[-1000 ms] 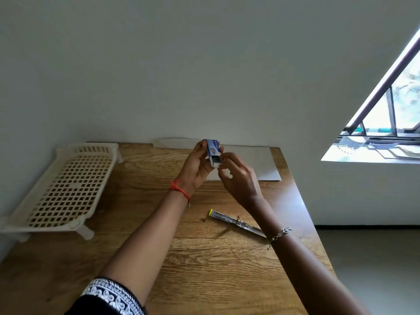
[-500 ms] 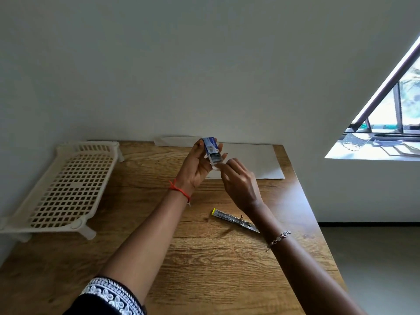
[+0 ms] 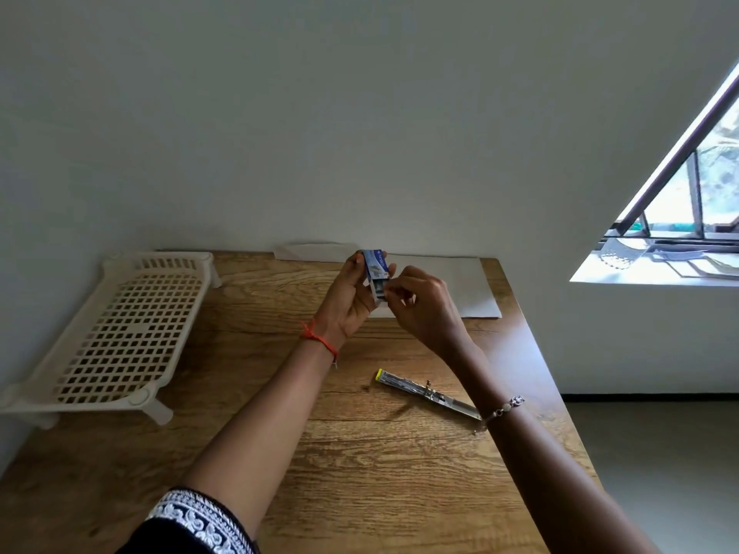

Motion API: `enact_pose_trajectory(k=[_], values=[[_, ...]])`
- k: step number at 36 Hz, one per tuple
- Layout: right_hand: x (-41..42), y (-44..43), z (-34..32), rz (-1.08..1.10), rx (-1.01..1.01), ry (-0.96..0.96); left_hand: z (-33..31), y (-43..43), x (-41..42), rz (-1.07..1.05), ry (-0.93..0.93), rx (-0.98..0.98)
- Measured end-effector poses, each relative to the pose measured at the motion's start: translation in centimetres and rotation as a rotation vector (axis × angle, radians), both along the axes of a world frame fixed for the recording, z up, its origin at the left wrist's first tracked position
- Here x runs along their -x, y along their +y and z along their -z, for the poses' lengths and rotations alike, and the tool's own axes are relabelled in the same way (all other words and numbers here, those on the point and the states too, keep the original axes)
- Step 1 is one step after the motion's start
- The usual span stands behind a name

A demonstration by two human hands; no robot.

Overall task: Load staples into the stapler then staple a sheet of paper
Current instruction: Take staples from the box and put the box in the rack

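- Stapler (image 3: 428, 393) lies open near the bench's right edge, long axis slanting; I judge the right hand (image 3: 424, 309) nearer.
- Left hand (image 3: 352, 301) grips staple box (image 3: 376, 273); right grip pinches at its tray.

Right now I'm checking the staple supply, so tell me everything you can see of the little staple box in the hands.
The staple box is a small blue printed carton, seemingly cardboard, with a pale inner tray slid partly out of its lower end. It is held upright above the far part of the wooden table, touching neither it nor the paper behind. The left hand has it in its grip; the right hand's fingertips pinch at the open tray. Its contents are too small to tell.
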State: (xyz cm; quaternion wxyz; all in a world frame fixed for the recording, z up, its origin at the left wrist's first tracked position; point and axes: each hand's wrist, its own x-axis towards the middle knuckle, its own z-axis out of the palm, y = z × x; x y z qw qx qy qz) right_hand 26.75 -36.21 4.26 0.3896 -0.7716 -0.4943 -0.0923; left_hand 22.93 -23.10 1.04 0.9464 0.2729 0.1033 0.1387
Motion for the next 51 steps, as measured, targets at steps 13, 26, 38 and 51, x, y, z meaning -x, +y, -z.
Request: enact_pose_trajectory(k=[13,26,38,51], values=[[-1.0,0.3,-0.8,-0.061,0.288,-0.131,-0.1,0.0,0.2,-0.001,0.07,-0.133],[-0.9,0.2,-0.3,-0.026,-0.193,0.632,-0.4,0.0,0.2,-0.039,0.051,-0.047],[-2.0,-1.4,1.0,-0.104,-0.555,1.446,-0.2,0.0,0.2,-0.035,0.045,0.053],[-0.5,-0.3,1.5,-0.116,-0.322,0.849,-0.8,-0.2,0.2,0.001,0.057,0.04]])
